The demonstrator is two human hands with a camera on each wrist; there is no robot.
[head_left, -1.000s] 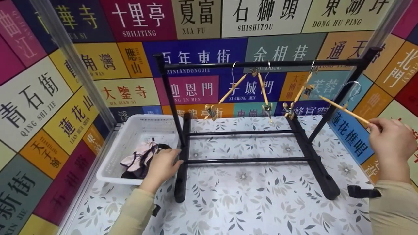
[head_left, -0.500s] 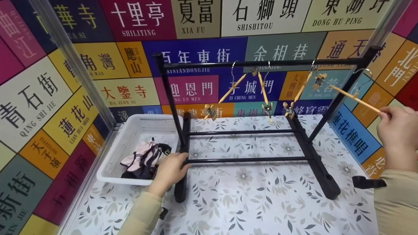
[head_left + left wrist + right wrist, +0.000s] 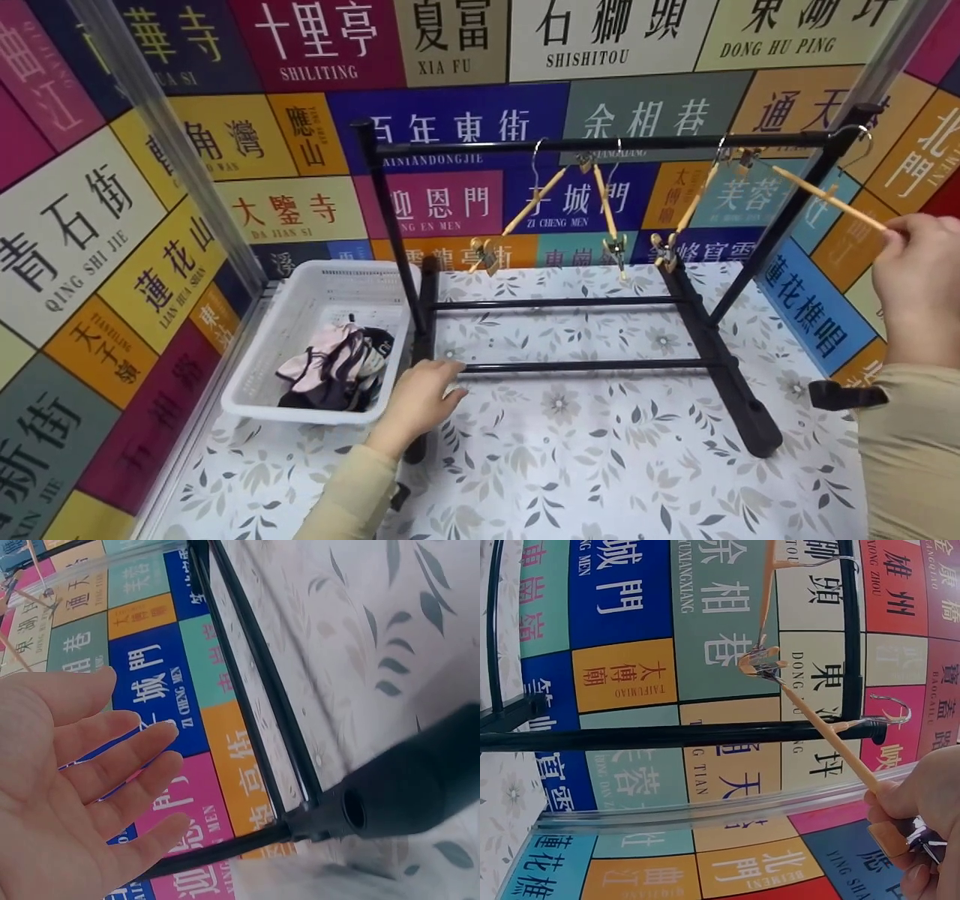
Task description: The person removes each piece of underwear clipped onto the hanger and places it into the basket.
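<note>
My right hand [image 3: 922, 281] pinches one end of a small wooden clip hanger [image 3: 832, 199] at the rack's upper right. In the right wrist view, thumb and fingers are at the hanger's end clip [image 3: 889, 838]. The wire hook [image 3: 892, 709] points up, close to the corner of the black rack [image 3: 705, 736]. The far clip [image 3: 763, 664] overlaps another hanger's end. My left hand [image 3: 420, 401] is over the rack's left foot, fingers loosely extended and holding nothing; the left wrist view shows the bare palm [image 3: 97, 772].
Several similar hangers [image 3: 606, 202] hang from the rack's top bar [image 3: 480, 150]. A white plastic basket [image 3: 251, 386] stands left of the rack, with pink and dark clothes [image 3: 322, 360] inside. Printed panels [image 3: 442, 67] enclose the table's back and sides.
My right hand has raised the hanger up and to the right, toward the top bar's level. The left hand has moved right, from over the basket to the rack's left foot.
</note>
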